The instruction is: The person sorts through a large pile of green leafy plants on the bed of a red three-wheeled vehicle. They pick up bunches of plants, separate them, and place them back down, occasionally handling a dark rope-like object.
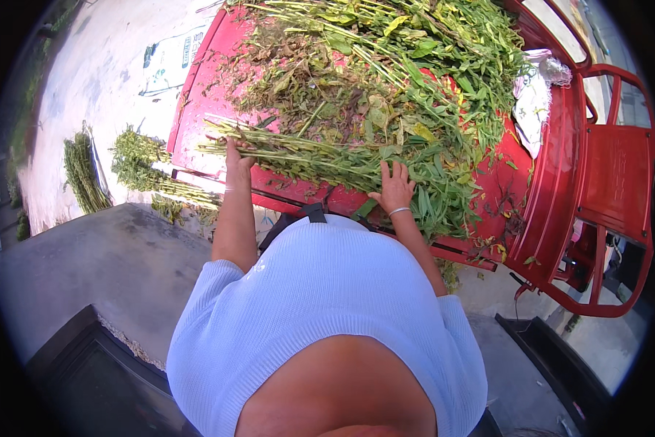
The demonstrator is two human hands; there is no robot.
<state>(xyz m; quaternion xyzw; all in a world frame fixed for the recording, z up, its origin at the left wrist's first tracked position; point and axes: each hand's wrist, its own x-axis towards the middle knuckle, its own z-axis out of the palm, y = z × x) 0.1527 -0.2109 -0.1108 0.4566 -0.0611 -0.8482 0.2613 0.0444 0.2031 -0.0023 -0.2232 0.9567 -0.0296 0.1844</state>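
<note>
A long bundle of leafy green stalks (302,154) lies across the near side of a red truck bed (189,149), its pale cut ends to the left and its leaves to the right. My left hand (238,156) is closed around the stalks near their cut ends, its fingers partly hidden among them. On the leafy part farther right rests my right hand (395,189), fingers spread, a bracelet at the wrist. Just beyond the bundle lie loose dry leaves (306,87), and a larger heap of green stalks (444,44) covers the far side of the bed.
A white sack (533,109) sits by the bed's right end, next to red metal framework (615,182). Left of the truck, two bundles of stalks, one dark green (84,171) and one lighter (142,164), stand or lie on the ground near a flat printed sack (173,62).
</note>
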